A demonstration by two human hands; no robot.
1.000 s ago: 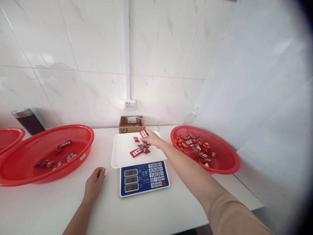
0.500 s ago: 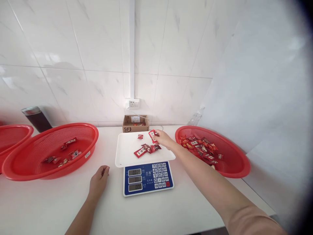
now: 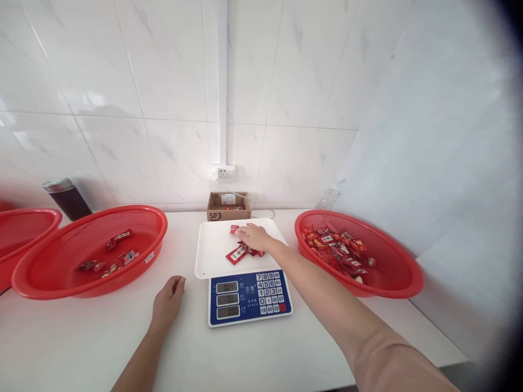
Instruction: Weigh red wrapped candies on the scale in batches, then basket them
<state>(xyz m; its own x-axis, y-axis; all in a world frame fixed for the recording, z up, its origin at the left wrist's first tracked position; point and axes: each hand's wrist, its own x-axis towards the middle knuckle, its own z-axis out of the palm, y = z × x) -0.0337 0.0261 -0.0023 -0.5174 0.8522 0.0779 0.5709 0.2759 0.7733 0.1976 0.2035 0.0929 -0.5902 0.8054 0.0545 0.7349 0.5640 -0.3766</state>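
Note:
My right hand reaches over the white tray of a blue-faced electronic scale. Its fingers are together and bent down onto a small pile of red packets; the packet under the fingertips is mostly hidden. My left hand rests on the white table left of the scale, fingers loosely curled, holding nothing. A red mesh basket to the right holds many red packets. Another red basket on the left holds several packets.
A third red basket shows at the far left edge. Behind the scale stands a small cardboard box below a wall socket. A dark cylinder with a metal lid stands at the back left; a clear bottle leans at the back right.
My right hand, which held one red packet up above the tray, has come down to the left onto the pile. My left hand has stayed put. The view shifted slightly.

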